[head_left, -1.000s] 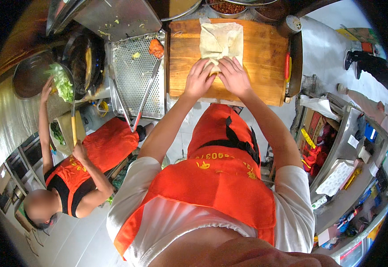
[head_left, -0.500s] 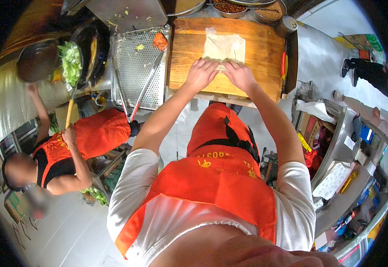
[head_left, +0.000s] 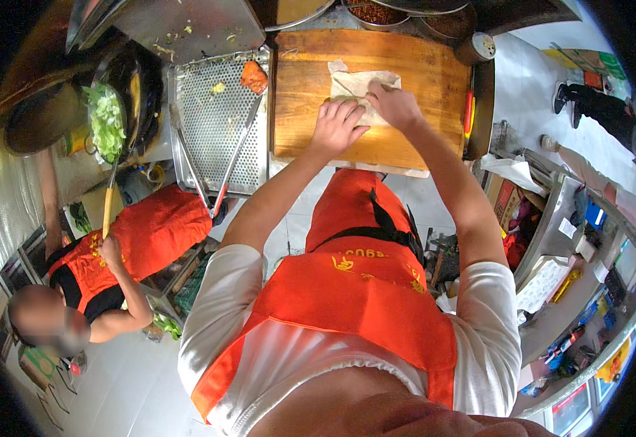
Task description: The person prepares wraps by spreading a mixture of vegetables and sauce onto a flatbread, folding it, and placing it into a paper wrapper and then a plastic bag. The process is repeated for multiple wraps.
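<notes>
Finding: pale sheet lying creased near the middle of a wooden board.
Left hand lies over the sheet's near left part, fingers bent side by side; whether they grip cannot be told. Right hand is at the sheet's right side, fingers drawn together against it; a closed pinch cannot be confirmed. Left of the board, a perforated metal tray bears tongs and a reddish piece of food. At far left, a co-worker holds a long-handled ladle of chopped greens.
</notes>
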The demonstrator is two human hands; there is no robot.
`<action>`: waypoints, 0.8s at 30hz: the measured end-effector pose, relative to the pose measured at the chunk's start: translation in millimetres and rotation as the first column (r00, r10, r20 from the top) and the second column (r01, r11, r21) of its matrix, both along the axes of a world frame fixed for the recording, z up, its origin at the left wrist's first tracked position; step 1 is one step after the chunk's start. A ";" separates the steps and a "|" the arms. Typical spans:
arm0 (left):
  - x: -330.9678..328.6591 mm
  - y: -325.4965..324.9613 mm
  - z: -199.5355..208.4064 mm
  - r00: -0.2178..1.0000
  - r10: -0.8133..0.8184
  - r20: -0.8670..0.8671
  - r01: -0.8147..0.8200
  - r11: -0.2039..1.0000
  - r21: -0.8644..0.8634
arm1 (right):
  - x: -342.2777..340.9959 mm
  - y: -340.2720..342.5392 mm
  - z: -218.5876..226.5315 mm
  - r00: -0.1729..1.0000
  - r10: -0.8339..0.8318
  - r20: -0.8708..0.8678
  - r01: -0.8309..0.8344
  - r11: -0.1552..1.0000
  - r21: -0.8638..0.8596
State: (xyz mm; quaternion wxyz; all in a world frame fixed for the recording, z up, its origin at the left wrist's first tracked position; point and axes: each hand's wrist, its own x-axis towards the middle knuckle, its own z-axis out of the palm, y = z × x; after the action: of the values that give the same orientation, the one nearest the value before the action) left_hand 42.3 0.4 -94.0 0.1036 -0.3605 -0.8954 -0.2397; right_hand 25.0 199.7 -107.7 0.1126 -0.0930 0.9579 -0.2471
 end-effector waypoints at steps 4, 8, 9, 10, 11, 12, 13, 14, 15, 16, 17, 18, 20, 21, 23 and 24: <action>-20.8 -2.7 -9.7 0.998 -0.022 0.056 0.022 1.000 0.004 | 19.2 -8.2 22.0 0.973 0.063 -0.221 -0.025 0.985 0.172; -55.1 11.7 -1.1 0.996 0.084 0.042 -0.083 0.996 -0.020 | 40.3 -20.8 35.6 0.988 0.127 -0.086 -0.091 0.936 0.339; -64.0 15.8 3.5 0.990 0.134 0.049 -0.130 0.989 -0.071 | 36.9 -26.6 39.7 0.994 0.100 -0.038 -0.080 0.934 0.349; -75.6 19.4 5.3 0.982 0.185 0.046 -0.178 0.976 -0.123 | 20.9 -29.4 47.1 0.996 0.089 -0.017 -0.074 0.908 0.412; -86.9 21.9 3.0 0.971 0.237 0.041 -0.227 0.958 -0.175 | 4.1 -29.0 45.9 0.996 0.084 -0.036 -0.063 0.917 0.394; -103.7 21.4 -9.0 0.959 0.280 0.037 -0.273 0.954 -0.123 | -13.7 -27.8 41.1 0.995 0.077 -0.057 -0.050 0.925 0.376; -110.8 21.7 -4.3 0.973 0.230 0.034 -0.227 0.971 -0.070 | -29.7 -23.0 33.0 0.995 0.058 -0.075 -0.027 0.933 0.359; -119.3 22.8 6.2 0.983 0.182 0.029 -0.182 0.983 -0.019 | -44.6 -15.8 22.1 0.993 0.086 -0.077 -0.056 0.943 0.328; -122.9 21.6 13.4 0.990 0.142 0.020 -0.143 0.989 0.030 | -59.0 -8.5 11.9 0.989 0.122 -0.082 -0.093 0.951 0.294; -122.3 18.9 9.7 0.995 0.032 0.089 -0.022 0.994 -0.108 | -69.6 -2.5 8.7 0.984 0.153 -0.095 -0.123 0.956 0.265; -116.6 13.2 7.1 0.993 -0.005 0.118 0.024 0.987 -0.160 | -71.8 1.4 6.3 0.984 0.166 -0.062 -0.150 0.965 0.217; -111.6 7.4 8.4 0.989 -0.045 0.142 0.074 0.975 -0.212 | -76.2 6.0 4.9 0.984 0.177 -0.035 -0.169 0.971 0.168; -116.3 4.1 8.9 0.978 -0.103 0.184 0.149 0.954 -0.261 | -75.1 12.1 1.5 0.965 0.209 -0.158 -0.189 0.973 0.135; -120.0 2.4 5.2 0.969 -0.105 0.222 0.157 0.960 -0.233 | -74.3 9.9 9.2 0.970 0.215 -0.114 -0.208 0.976 0.070; -122.8 15.6 20.5 0.925 -0.103 0.365 0.205 0.946 -0.252 | -64.6 12.4 0.7 0.969 0.102 -0.227 -0.121 0.990 -0.070; -115.5 20.4 30.2 0.921 -0.110 0.375 0.220 0.939 -0.265 | -55.4 18.3 4.8 0.963 0.127 -0.239 -0.169 0.972 -0.163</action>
State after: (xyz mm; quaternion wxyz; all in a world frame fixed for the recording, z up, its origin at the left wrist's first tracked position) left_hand -73.2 20.8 -63.8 -0.1364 -0.3979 -0.8914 -0.1691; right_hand -30.3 218.0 -102.8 0.0118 -0.2023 0.9282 -0.3120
